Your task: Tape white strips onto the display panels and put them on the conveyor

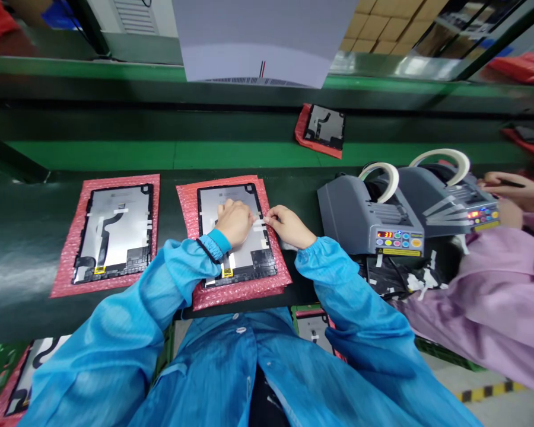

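In front of me a tablet screen panel (211, 204) lies back side up on pink bubble-wrap bags (240, 292), with a silver plate, black borders and a yellow-marked connector. My left hand (235, 224) rests over the upper middle of the panel, its fingers closed at a small piece of white tape (258, 218) by the right edge. From the right, my right hand (291, 226) pinches the other end of that tape between thumb and finger. My left hand and wrist hide part of the panel's middle, including most of its flex cable.
A second panel (131, 231) lies on a bag (64, 279) at left. Two grey tape dispensers (353, 216) (416, 184) stand at right, beside a co-worker's hand (523, 193). Behind, another panel (331, 126) sits on the green conveyor (137, 155).
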`<state>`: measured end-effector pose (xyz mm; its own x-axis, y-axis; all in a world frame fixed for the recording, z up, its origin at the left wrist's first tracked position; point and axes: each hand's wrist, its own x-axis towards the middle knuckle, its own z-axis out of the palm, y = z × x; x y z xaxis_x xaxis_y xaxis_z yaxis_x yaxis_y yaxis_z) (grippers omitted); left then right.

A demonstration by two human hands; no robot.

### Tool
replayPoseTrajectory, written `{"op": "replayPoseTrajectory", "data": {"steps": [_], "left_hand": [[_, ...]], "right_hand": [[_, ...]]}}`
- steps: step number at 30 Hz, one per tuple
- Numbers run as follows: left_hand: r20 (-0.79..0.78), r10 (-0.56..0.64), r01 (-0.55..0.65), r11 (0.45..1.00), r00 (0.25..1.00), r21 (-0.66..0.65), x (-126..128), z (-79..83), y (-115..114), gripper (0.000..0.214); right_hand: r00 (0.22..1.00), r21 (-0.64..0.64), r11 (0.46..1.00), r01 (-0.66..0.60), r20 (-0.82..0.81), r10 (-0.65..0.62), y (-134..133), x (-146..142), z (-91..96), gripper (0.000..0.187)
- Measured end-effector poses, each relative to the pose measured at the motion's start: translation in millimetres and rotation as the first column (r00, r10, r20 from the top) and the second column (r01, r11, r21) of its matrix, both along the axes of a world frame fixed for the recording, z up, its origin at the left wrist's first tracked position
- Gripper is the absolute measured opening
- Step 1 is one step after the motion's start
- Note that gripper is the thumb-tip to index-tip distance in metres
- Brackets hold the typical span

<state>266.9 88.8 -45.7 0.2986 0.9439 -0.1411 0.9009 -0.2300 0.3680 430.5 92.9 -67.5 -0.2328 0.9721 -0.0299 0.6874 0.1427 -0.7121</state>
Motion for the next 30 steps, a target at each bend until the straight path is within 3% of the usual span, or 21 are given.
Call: {"op": "replayPoseTrajectory", "data": {"steps": [7,10,13,17,20,23,25,28,30], "left_hand": [[-0.007,-0.02,0.02,0.999,1.0,0.044,-1,-3.2,-2,0.026],[0.041,0.003,-0.005,0.998,0.999,0.056,-3,-2.8,-2,0.017],[0.099,0.007,-0.014,0.997,0.995,0.071,-4,-2.9,-1,0.018],[0.07,-0.074,0.067,0.993,0.995,0.092,-5,1.9,-1,0.013],[0.056,-0.076,0.067,0.986,0.996,0.151,-24,13.9,-6,0.016],[0.065,0.12,-0.132,0.968,0.991,0.215,-63,23.8,-18,0.02],[0.058,0.292,-0.298,0.932,0.955,0.208,-91,22.2,-28,0.027],[0.032,0.406,-0.407,0.91,0.913,0.083,-115,6.6,-42,0.032],[0.067,0.412,-0.412,0.911,0.909,-0.003,-117,-7.0,-48,0.027]], "right_hand": [[0.998,-0.029,0.998,0.056,-0.031,-0.057,-1,-1,-8.6,0.015],[0.966,-0.175,0.973,0.153,-0.18,-0.185,-4,0,-18.5,0.028],[0.894,-0.306,0.939,0.154,-0.361,-0.264,-8,0,-25.9,0.046],[0.84,-0.329,0.936,0.127,-0.466,-0.278,-11,0,-29.2,0.054],[0.831,-0.339,0.934,0.115,-0.482,-0.277,-11,1,-27.7,0.052],[0.884,-0.26,0.954,0.145,-0.399,-0.244,-13,1,-21.3,0.039],[0.936,-0.092,0.975,0.2,-0.277,-0.218,-16,-1,-15.0,0.029],[0.953,0.13,0.958,0.256,-0.202,-0.227,-18,-9,-7.3,0.022],[0.929,0.089,0.955,0.282,-0.275,-0.248,-16,-17,-4.9,0.024]]}}
